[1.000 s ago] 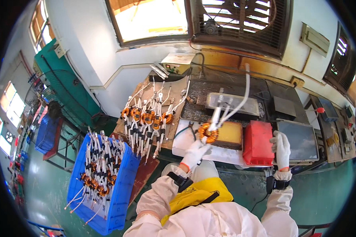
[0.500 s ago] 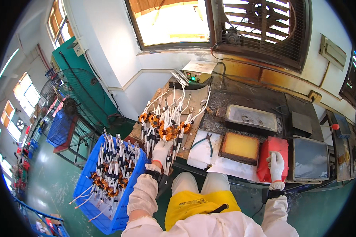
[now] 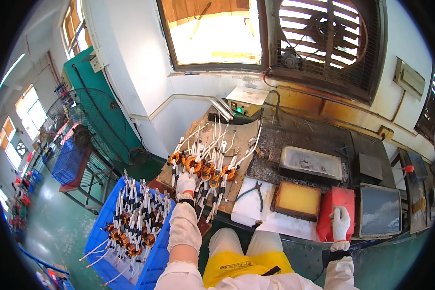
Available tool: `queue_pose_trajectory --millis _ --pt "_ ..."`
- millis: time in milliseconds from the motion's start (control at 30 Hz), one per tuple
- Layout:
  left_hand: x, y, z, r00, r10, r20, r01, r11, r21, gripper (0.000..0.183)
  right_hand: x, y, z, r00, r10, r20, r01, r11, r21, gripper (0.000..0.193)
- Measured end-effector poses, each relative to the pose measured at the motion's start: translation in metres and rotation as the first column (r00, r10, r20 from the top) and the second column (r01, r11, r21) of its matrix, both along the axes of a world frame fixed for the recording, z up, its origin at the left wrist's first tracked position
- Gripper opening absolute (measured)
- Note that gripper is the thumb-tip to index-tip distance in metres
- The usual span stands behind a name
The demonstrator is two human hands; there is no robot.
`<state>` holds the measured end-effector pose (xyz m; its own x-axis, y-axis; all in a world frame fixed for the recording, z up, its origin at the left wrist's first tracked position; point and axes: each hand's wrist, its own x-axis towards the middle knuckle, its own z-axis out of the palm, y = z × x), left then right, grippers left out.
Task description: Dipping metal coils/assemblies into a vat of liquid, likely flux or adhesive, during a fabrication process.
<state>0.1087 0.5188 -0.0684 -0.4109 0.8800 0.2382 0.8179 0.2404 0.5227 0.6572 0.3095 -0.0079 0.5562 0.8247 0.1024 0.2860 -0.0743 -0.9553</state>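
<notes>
My left hand [image 3: 186, 183], in a white glove, is closed at the near side of a copper-wound ring coil [image 3: 193, 165] with white leads; its fingertips are partly hidden. Around it on the wooden board stand several similar coils, one of them a double-looking coil [image 3: 215, 177] just to the right, their leads sleeved in black and tipped with metal lugs. My right hand [image 3: 340, 222], also gloved, is curled shut in front of the red box [image 3: 329, 205]. Whatever its fingers pinch is too small to make out.
A blue crate [image 3: 152, 258] full of coils stands at the left. Green-handled pliers [image 3: 257, 193] lie on white sheet beside a yellow-filled tray [image 3: 298, 199]. Behind is a grey metal-rimmed pot [image 3: 311, 163]; at right, a grey tray [image 3: 381, 211]. A control box [image 3: 246, 101] stands at the back.
My left hand has shifted left, from the coil in the middle to the one beside it. My right hand has moved slightly down over the red box's front. The view has tilted a little upward.
</notes>
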Motion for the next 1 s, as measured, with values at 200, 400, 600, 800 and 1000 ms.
queue_pose_trajectory --millis 200,400,600,800,1000 --pt "0.016 0.005 -0.021 0.993 0.103 -0.05 -0.108 0.988 -0.109 0.055 0.001 0.004 -0.01 0.998 -0.015 0.068 0.014 1.0 0.018 0.015" --pt "-0.004 0.0 -0.006 0.995 -0.038 0.087 0.053 0.984 -0.172 0.058 0.001 0.007 -0.009 0.998 0.002 0.071 -0.003 1.0 0.021 0.015" --pt "0.017 -0.046 0.03 0.99 0.051 0.13 -0.055 0.998 0.03 0.067 0.002 0.003 -0.007 0.999 0.0 0.044 -0.001 1.0 0.022 0.016" --pt "0.022 -0.121 0.051 0.951 -0.113 0.287 0.051 0.975 0.218 0.055 0.002 0.003 -0.006 1.0 0.021 0.009 -0.021 0.999 0.033 0.017" --pt "-0.02 -0.206 0.068 0.991 -0.029 0.128 -0.006 0.964 0.265 0.037 -0.001 0.005 0.0 0.999 0.049 0.008 -0.049 0.999 0.009 0.019"
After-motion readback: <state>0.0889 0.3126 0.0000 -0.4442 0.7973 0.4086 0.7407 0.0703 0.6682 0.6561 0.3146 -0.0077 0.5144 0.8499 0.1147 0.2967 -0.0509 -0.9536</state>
